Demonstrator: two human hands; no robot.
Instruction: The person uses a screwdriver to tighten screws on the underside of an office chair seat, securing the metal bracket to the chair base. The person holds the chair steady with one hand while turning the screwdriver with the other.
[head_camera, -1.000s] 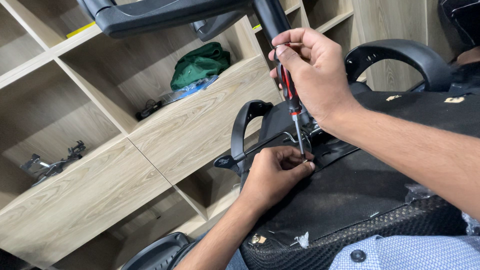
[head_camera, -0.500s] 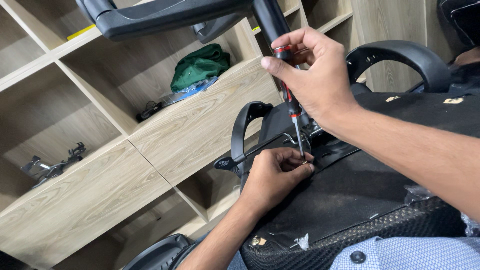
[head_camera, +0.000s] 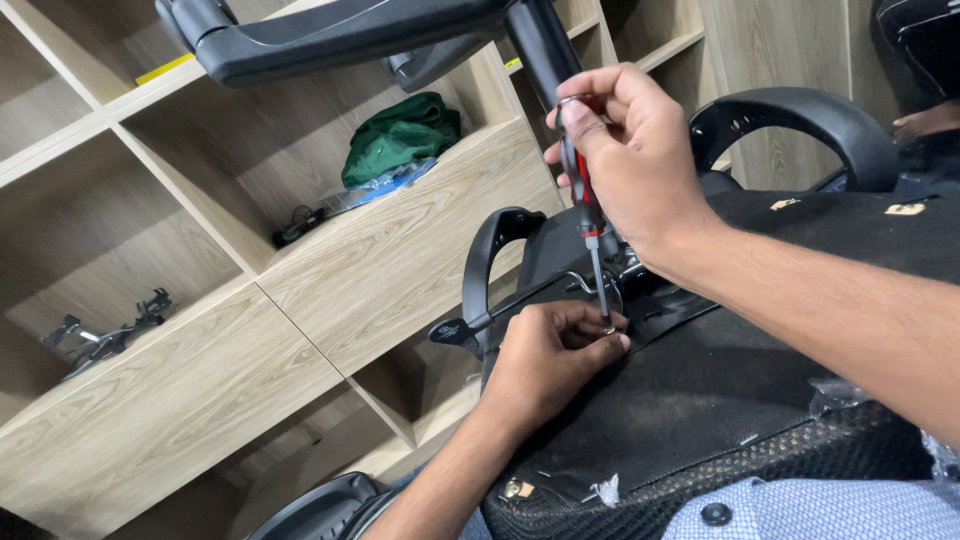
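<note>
Since the earlier frame: right hand (head_camera: 640, 160) has rolled its fingers a little on the screwdriver (head_camera: 585, 215); the tip stays planted at the same spot on the chair underside (head_camera: 740, 390).
Right hand: fingers curled shut around the red-and-black handle, shaft pointing straight down.
Left hand (head_camera: 545, 360): fingertips pinched nearly closed at the tip of the screwdriver, seemingly steadying a small screw (head_camera: 607, 327), though it is too small to be sure.
Where the work sits: an upturned office chair, black fabric base facing up, screwdriver tip near its left edge beside the metal lever (head_camera: 520, 300).
Step in hand: by the look of it, driving a fastener into the chair's underside.
Next move calls for: steady downward pressure and an upright shaft, with the left fingertips kept clear of the tip.
Armrests: one black loop (head_camera: 490, 260) just left of the screwdriver, another (head_camera: 800, 120) to its right.
Chair leg (head_camera: 340, 35): black, above the screwdriver.
Shelf (head_camera: 400, 250): pale wood, left of the chair.
Packages: green cloth bundle (head_camera: 400, 135) on clear blue-tinted plastic wrap (head_camera: 375, 185), on the shelf.
Labels: small gold tags (head_camera: 905, 209) on the chair's fabric, right of the hands; yellow strip (head_camera: 165, 68) on the top shelf edge.
</note>
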